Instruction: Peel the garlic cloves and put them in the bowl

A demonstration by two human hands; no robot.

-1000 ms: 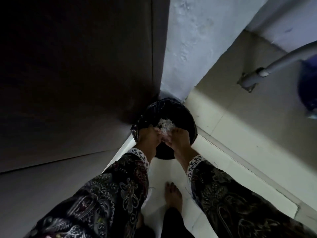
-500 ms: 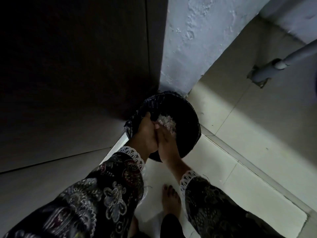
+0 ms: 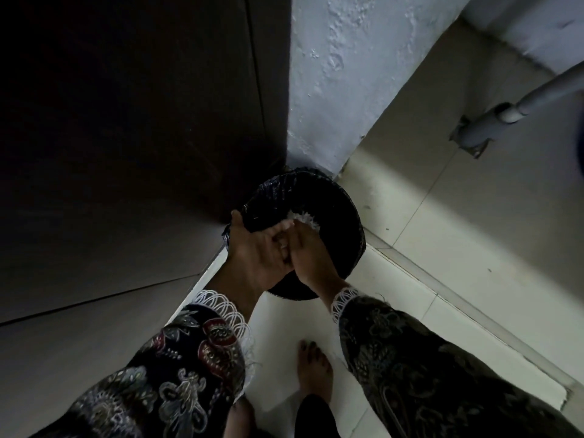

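garlic peels (image 3: 306,220): a pale papery clump at the fingertips, over the open bin
left hand (image 3: 259,252): palm up, fingers loosely cupped, touching the right hand
right hand (image 3: 308,251): fingers together, pressed against the left palm
bin (image 3: 344,216): round, lined with a black bag, in the wall corner
foot (image 3: 314,371): bare, on pale floor tiles

Dim, left side in deep shadow (edges warped), right lit.
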